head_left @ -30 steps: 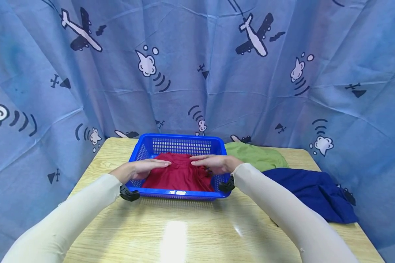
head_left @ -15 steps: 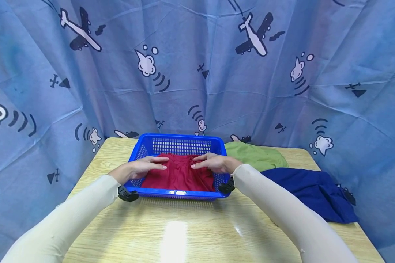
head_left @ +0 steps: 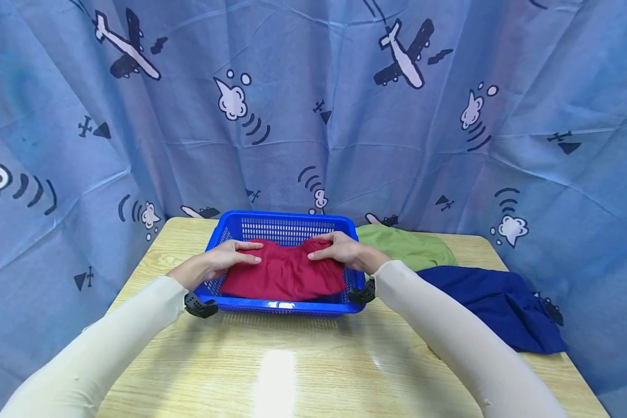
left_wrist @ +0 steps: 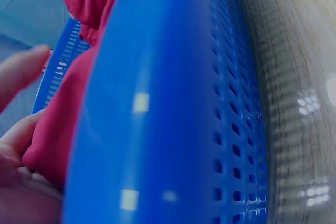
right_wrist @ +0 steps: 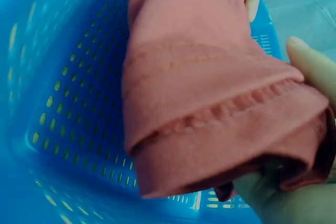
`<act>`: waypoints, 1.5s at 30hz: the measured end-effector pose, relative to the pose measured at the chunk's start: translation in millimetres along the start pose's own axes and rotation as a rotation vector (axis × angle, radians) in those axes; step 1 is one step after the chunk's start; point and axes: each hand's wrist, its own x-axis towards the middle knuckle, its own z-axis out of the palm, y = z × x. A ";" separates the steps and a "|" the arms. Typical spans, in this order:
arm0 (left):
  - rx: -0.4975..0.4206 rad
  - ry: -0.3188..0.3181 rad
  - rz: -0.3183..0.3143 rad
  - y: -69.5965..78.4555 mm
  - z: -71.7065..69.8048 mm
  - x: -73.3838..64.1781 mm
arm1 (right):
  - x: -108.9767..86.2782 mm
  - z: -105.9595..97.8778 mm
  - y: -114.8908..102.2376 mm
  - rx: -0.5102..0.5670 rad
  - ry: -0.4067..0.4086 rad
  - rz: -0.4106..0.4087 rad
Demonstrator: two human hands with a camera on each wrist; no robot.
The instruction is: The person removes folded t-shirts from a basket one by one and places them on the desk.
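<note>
A red garment [head_left: 287, 270] with stitched seams hangs between both hands inside the blue plastic basket [head_left: 287, 305]. My left hand [head_left: 222, 257] grips its left side, thumb on the near side and fingers partly hidden by the cloth. At its right side my right hand [head_left: 345, 251] holds it the same way. In the right wrist view the garment [right_wrist: 210, 87] is raised over the perforated basket floor [right_wrist: 79, 124], some right fingers tucked beneath its stitched edge. The left wrist view shows cloth [left_wrist: 63, 114] against the left hand [left_wrist: 26, 182], behind the basket's rim [left_wrist: 142, 77].
A green cloth [head_left: 404, 247] lies at the table's back right, with a dark blue cloth [head_left: 496, 307] in front of it. The wooden table [head_left: 230, 371] extends before the basket. A blue printed curtain [head_left: 292, 116] hangs behind and on both sides.
Both hands have gone from lying flat over the garment to gripping its sides. They have moved slightly apart and upward, and the garment has lifted and spread between them.
</note>
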 end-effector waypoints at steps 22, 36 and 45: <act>0.048 0.042 0.160 24.5 -3.4 -17.2 | -25.1 -24.3 -20.9 -0.056 0.043 -0.087; 0.086 0.069 0.227 49.2 5.7 -21.6 | -48.3 -45.1 -34.1 -0.076 0.071 -0.140; 0.092 0.069 0.229 65.4 21.0 -22.3 | -63.5 -57.9 -38.3 -0.029 0.071 -0.141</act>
